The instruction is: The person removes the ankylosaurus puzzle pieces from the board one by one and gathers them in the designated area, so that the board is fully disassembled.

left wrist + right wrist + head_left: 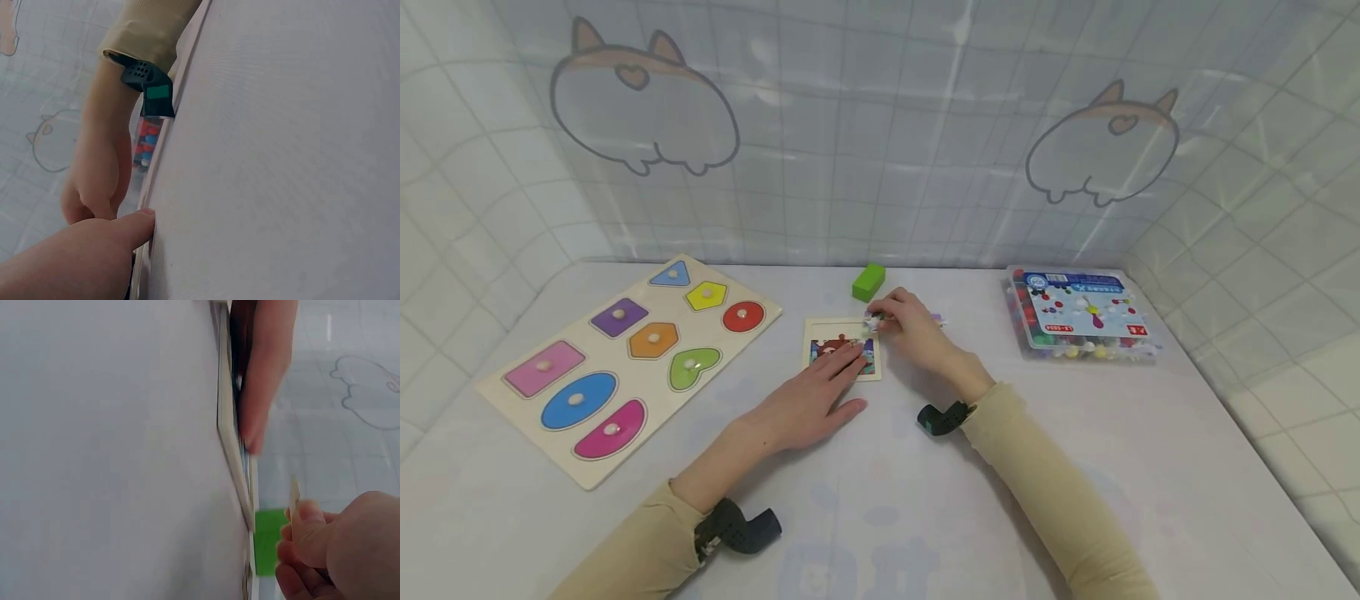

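A small wooden jigsaw tray (841,321) with a pale frame lies at the middle of the table, its coloured picture partly covered by fingers. My left hand (805,408) rests on it with fingers stretched out flat. Just above the tray's far right corner, my right hand (917,333) pinches a puzzle piece (873,322). The right wrist view shows this thin puzzle piece (294,492) edge-on between thumb and fingers, raised off the tray. Another puzzle piece (938,319) lies partly hidden behind the right hand.
A green block (868,282) stands beyond the tray. To the left lies a large knobbed shape board (658,367) with several coloured shapes. At the back right sits a clear plastic box (1082,312) of coloured balls. A tiled curtain-like backdrop (880,133) rises behind the table.
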Demonstrator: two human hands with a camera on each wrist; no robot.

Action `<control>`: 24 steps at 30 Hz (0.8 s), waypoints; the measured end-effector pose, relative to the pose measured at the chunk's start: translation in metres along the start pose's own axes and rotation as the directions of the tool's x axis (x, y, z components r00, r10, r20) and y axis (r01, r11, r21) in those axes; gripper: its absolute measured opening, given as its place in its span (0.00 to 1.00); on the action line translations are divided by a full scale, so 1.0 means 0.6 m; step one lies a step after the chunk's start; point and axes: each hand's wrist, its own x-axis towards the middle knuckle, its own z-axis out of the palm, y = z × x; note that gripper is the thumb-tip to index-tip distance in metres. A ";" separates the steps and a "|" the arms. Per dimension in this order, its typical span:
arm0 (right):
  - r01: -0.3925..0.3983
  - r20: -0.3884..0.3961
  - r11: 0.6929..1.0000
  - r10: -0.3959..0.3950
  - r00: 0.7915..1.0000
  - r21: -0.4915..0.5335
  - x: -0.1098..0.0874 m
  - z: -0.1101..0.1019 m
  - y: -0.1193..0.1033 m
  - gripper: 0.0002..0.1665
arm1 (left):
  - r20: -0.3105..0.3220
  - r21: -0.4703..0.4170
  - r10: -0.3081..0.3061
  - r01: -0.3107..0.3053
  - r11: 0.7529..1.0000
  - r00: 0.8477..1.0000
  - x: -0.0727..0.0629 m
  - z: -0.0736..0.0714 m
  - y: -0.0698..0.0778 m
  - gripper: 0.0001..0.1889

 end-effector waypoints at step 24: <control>-0.202 -0.078 0.978 0.206 0.975 0.060 -0.077 -0.088 0.100 0.21 | 0.003 0.004 -0.001 0.001 1.000 1.000 -0.001 -0.002 0.004 0.37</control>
